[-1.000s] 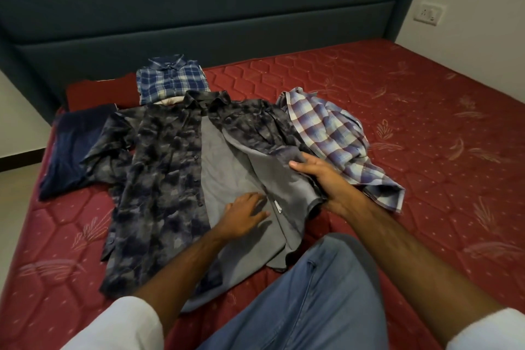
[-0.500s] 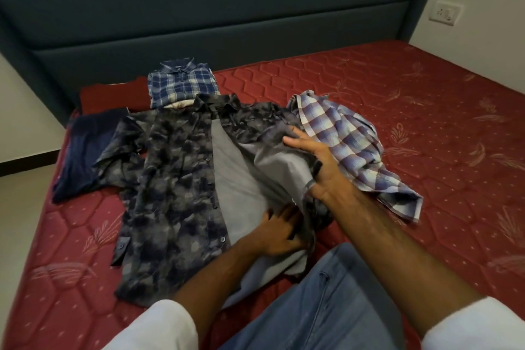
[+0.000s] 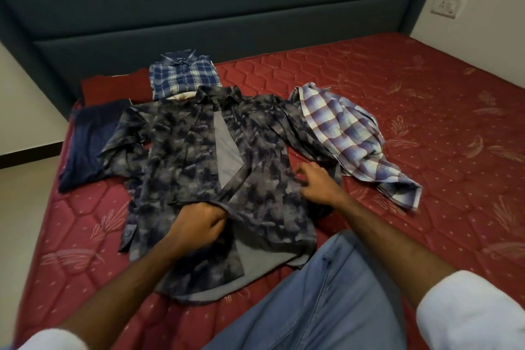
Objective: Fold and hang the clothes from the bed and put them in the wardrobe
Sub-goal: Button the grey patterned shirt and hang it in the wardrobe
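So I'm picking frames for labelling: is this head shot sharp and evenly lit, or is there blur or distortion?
Head view: dim, soft indoor light, no glare; the right hand is slightly motion-blurred over the camouflage shirt, the left hand a little sharper; the wide lens bends the headboard and mattress edges; the nearby white sleeves look soft.

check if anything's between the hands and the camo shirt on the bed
Nothing is. The left hand already grips the camo shirt at its front placket, and the right hand rests on its right side. The crumpled plaid shirt lies beside it, out of the way.
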Motion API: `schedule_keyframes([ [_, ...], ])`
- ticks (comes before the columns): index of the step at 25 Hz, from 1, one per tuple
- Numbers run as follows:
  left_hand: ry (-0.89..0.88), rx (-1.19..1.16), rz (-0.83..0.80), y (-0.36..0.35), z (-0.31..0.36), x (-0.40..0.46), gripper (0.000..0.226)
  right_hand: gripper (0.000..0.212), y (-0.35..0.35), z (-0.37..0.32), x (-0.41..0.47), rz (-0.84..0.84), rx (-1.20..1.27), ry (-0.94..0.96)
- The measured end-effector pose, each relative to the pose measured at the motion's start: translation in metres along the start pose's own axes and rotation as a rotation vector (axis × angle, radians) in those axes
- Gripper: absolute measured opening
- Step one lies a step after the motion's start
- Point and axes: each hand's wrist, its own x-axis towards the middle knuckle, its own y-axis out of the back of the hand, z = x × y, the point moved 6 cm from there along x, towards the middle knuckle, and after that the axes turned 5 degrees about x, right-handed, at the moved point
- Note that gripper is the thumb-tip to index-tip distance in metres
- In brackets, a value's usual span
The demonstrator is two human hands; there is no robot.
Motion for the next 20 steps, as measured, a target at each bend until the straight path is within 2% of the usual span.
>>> schedule_keyframes([
  [1, -0.002, 0.052, -0.002, -0.004, 0.0, 0.009, 0.026, 0.05, -0.003, 0.015, 0.001, -0.085, -0.194, -0.018],
  [3, -0.088, 0.089, -0.064, -0.019, 0.011, 0.021, 0.033, 0.06, -0.012, 0.035, 0.0, -0.224, -0.359, 0.016],
  [6, -0.264, 0.164, -0.155, -0.054, 0.038, 0.014, 0.031, 0.045, 0.006, 0.042, -0.01, -0.296, -0.567, 0.106],
  [9, -0.359, 0.187, -0.147, -0.067, 0.051, 0.007, 0.025, 0.032, 0.062, 0.046, -0.012, -0.152, -1.156, 0.011],
  [10, -0.358, 0.177, -0.135, -0.065, 0.053, 0.006, 0.027, 0.033, 0.072, 0.042, -0.016, -0.115, -1.184, -0.038],
  [11, -0.351, 0.168, -0.123, -0.063, 0.054, 0.006, 0.03, 0.032, 0.07, 0.034, -0.018, -0.118, -1.07, -0.025],
  [13, -0.35, 0.173, -0.098, -0.062, 0.056, 0.004, 0.034, 0.033, 0.037, 0.006, -0.027, -0.227, -0.596, 0.073],
  [14, -0.368, 0.194, -0.091, -0.066, 0.058, 0.0, 0.036, 0.041, 0.012, -0.01, -0.036, -0.322, -0.388, 0.099],
  [15, -0.382, 0.22, -0.098, -0.069, 0.063, -0.007, 0.04, 0.052, -0.015, -0.021, -0.046, -0.399, -0.279, 0.095],
  [17, -0.398, 0.271, -0.143, -0.079, 0.072, -0.024, 0.047, 0.063, -0.061, -0.027, -0.06, -0.481, -0.368, 0.09],
  [20, -0.325, 0.258, -0.146, -0.071, 0.072, -0.041, 0.033, 0.055, -0.063, -0.018, -0.053, -0.401, -0.563, 0.11],
])
